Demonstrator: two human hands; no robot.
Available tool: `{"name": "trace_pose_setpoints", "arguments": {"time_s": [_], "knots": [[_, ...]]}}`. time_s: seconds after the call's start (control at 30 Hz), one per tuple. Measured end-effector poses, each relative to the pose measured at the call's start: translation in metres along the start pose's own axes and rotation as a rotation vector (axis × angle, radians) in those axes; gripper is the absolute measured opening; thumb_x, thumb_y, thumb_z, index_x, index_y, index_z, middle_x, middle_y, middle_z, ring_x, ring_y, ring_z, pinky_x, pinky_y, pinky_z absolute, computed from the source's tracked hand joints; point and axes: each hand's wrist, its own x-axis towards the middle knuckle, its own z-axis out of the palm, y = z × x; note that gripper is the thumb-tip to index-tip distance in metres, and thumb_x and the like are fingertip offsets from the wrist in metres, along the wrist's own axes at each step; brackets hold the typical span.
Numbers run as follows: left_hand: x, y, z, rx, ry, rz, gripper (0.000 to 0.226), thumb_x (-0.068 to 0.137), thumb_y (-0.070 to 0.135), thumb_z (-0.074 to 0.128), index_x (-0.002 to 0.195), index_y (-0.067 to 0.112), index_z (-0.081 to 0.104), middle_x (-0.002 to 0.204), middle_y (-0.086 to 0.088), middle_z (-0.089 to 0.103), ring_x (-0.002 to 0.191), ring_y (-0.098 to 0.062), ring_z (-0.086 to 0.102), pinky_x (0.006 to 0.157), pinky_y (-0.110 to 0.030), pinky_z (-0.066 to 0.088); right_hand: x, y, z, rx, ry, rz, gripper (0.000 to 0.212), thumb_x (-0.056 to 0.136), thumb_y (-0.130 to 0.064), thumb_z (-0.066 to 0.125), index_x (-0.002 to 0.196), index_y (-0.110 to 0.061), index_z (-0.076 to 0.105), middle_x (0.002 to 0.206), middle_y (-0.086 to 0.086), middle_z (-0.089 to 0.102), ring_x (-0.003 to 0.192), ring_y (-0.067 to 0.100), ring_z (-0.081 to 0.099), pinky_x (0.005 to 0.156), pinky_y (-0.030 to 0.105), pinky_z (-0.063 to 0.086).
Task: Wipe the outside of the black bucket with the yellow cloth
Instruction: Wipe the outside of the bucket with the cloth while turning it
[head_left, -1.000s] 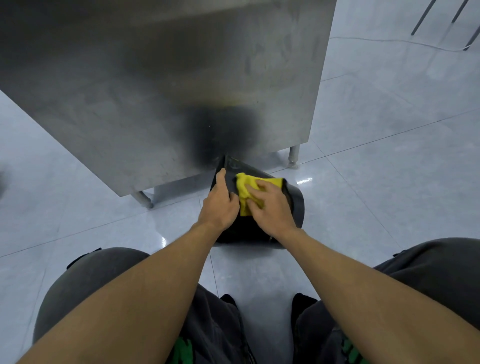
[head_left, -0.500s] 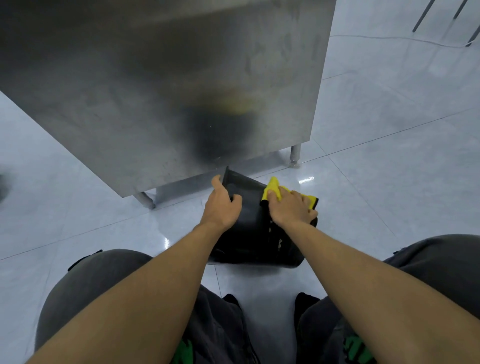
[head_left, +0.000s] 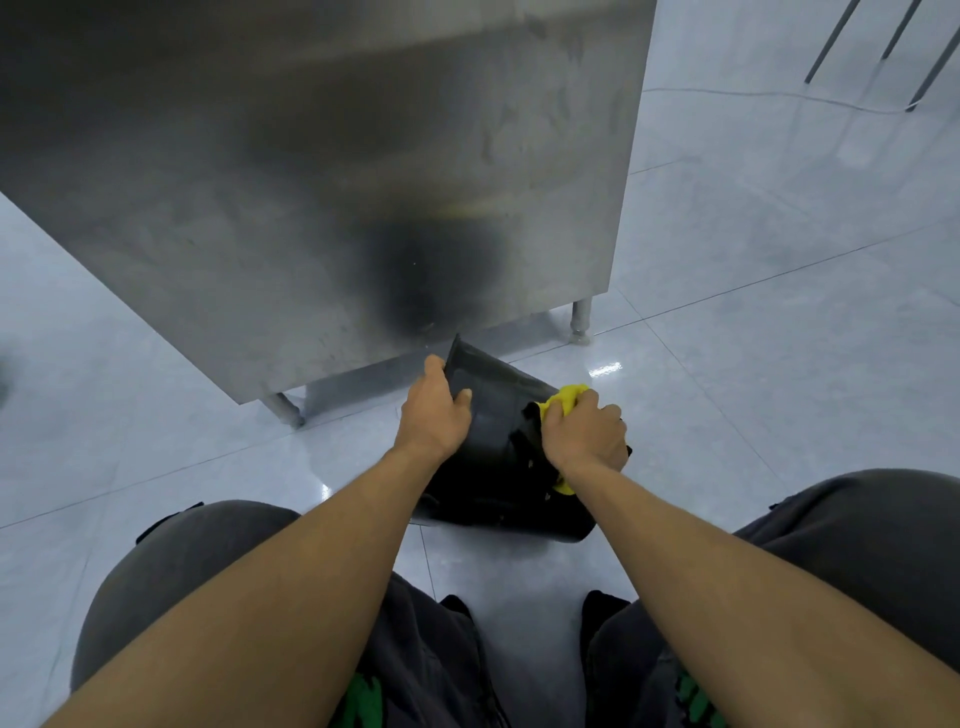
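A pale tiled floor (head_left: 779, 322) filled most of the view, its grout lines running diagonally and a bright glint showing to the right of the bucket. The far left was taken up by a large stainless-steel cabinet (head_left: 311, 182), cut off at the top and left edges and raised on short legs (head_left: 581, 322); a dark, blurred reflection was seen low on its near face. Thin metal legs (head_left: 852, 47) were cropped at the far right corner, and what they carried could not be told. Grey-trousered knees (head_left: 852, 525) were seen near both lower corners.

The black bucket (head_left: 493, 441) was seen lying tilted on the floor just near the cabinet's lower edge, between the two forearms. Its right side was hidden behind the right hand, and its dark surface was hard to make out in detail.

The left hand (head_left: 434, 415) was closed over the bucket's far left rim, the thumb laid on the wall. The right hand (head_left: 584, 436) was clenched around the yellow cloth (head_left: 566, 397), pressed to the bucket's right side. Only two patches of cloth were visible, beyond the knuckles and below the wrist.
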Motion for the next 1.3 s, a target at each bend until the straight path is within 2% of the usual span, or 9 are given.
{"name": "trace_pose_setpoints", "arguments": {"time_s": [0.17,0.3,0.37,0.5,0.77,0.9,1.1,1.23,1.3], "knots": [[-0.001,0.001,0.005,0.066,-0.144,-0.023,0.083,0.094,0.029,0.056,0.159,0.024,0.005,0.139,-0.01,0.055,0.105,-0.024,0.058,0.085,-0.035,0.047,-0.002,-0.003,0.001,-0.093,-0.019,-0.195,0.046,0.098,-0.045,0.039,0.131,-0.019,0.056,0.133,0.016,0.053,0.123,0.037,0.045,0.1,0.045,0.039],[0.001,-0.003,0.008,0.017,-0.111,-0.097,0.085,0.097,0.027,0.056,0.158,0.015,-0.003,0.148,-0.018,0.045,0.123,-0.036,0.054,0.092,-0.035,0.043,-0.009,-0.008,-0.002,0.008,-0.087,-0.408,0.051,0.088,-0.043,0.047,0.136,-0.026,0.057,0.136,0.008,0.057,0.127,0.031,0.045,0.104,0.044,0.04],[0.001,-0.005,0.009,-0.023,-0.057,-0.121,0.074,0.097,0.027,0.058,0.151,0.011,0.009,0.135,-0.021,0.054,0.109,-0.035,0.058,0.087,-0.037,0.045,-0.011,-0.009,-0.002,0.089,-0.124,-0.457,0.054,0.084,-0.04,0.057,0.136,-0.026,0.058,0.136,0.007,0.056,0.127,0.028,0.044,0.106,0.04,0.039],[0.001,-0.004,0.008,-0.076,-0.05,-0.052,0.045,0.091,0.02,0.064,0.115,0.017,0.026,0.106,-0.009,0.061,0.087,-0.024,0.061,0.062,-0.028,0.042,-0.008,-0.008,0.003,0.144,-0.038,-0.384,0.041,0.086,-0.035,0.058,0.124,-0.024,0.065,0.124,0.012,0.058,0.117,0.031,0.047,0.1,0.039,0.04],[-0.002,0.0,0.003,0.043,-0.134,-0.035,0.08,0.093,0.028,0.061,0.155,0.032,0.01,0.111,-0.012,0.065,0.097,-0.031,0.063,0.085,-0.046,0.054,0.009,0.005,0.004,-0.035,-0.025,0.067,0.051,0.097,-0.055,0.036,0.131,-0.022,0.055,0.137,0.017,0.047,0.122,0.041,0.04,0.101,0.048,0.035],[0.003,-0.001,0.008,0.024,-0.093,-0.082,0.081,0.096,0.026,0.06,0.157,0.023,0.007,0.129,-0.019,0.059,0.113,-0.039,0.058,0.095,-0.046,0.048,0.003,0.003,0.002,0.022,-0.001,-0.204,0.044,0.092,-0.051,0.046,0.114,-0.019,0.066,0.125,0.014,0.055,0.114,0.037,0.047,0.1,0.043,0.039],[0.003,0.001,0.014,-0.042,0.02,-0.055,0.046,0.09,0.023,0.066,0.119,0.012,0.033,0.106,-0.007,0.056,0.101,-0.033,0.062,0.072,-0.033,0.04,-0.008,-0.007,0.002,0.186,-0.055,-0.398,0.03,0.085,-0.034,0.062,0.112,-0.02,0.062,0.11,0.007,0.059,0.098,0.028,0.058,0.08,0.039,0.05],[0.003,0.0,0.01,0.048,-0.113,-0.052,0.093,0.087,0.029,0.067,0.157,0.022,0.006,0.142,-0.01,0.05,0.122,-0.034,0.053,0.093,-0.04,0.047,0.0,-0.004,0.007,0.088,0.052,-0.24,0.041,0.095,-0.042,0.051,0.127,-0.016,0.059,0.126,0.016,0.054,0.117,0.035,0.051,0.098,0.043,0.044],[0.001,-0.001,0.01,0.082,-0.132,-0.056,0.1,0.09,0.031,0.067,0.158,0.027,-0.006,0.142,-0.013,0.052,0.118,-0.033,0.057,0.087,-0.036,0.048,0.007,0.002,0.007,0.009,0.004,-0.105,0.052,0.098,-0.048,0.043,0.138,-0.016,0.05,0.139,0.018,0.047,0.129,0.037,0.042,0.107,0.046,0.036]]}}
